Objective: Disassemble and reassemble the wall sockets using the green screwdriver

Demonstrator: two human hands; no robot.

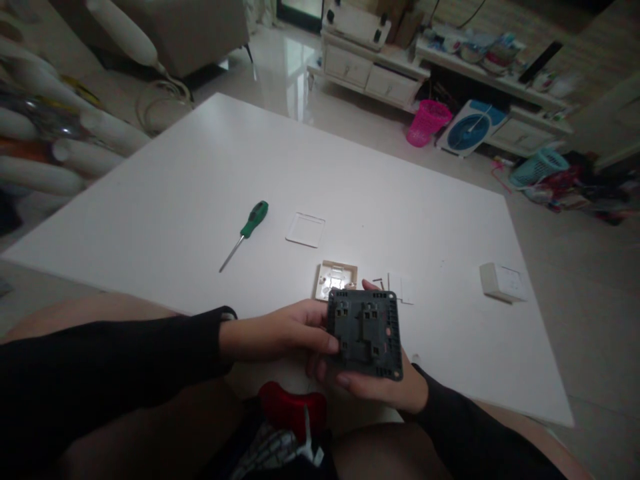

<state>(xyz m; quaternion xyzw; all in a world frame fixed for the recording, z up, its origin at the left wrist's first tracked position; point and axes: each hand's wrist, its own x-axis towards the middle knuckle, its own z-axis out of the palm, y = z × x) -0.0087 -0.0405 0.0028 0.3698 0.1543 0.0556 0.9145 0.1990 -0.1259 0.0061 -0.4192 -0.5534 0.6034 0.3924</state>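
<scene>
A square dark grey wall switch (364, 337), its back with terminal openings facing me, is held above the near edge of the white table. My left hand (305, 333) grips its left side, thumb on the back face. From the right and below, my right hand (385, 390) supports it, with a fingertip showing past its top edge. Just beyond the switch lies a cream mounting box (336, 277), partly covered by it. Two small screws (380, 282) and thin white rocker plates (400, 288) rest to the right of the box.
A green-handled screwdriver (256, 219) lies on the white table (165, 200), left of a thin white square frame (306, 229). Near the right edge stands a small white box (503, 283). Beyond the table are a pink basket (429, 121) and a blue fan (470, 128).
</scene>
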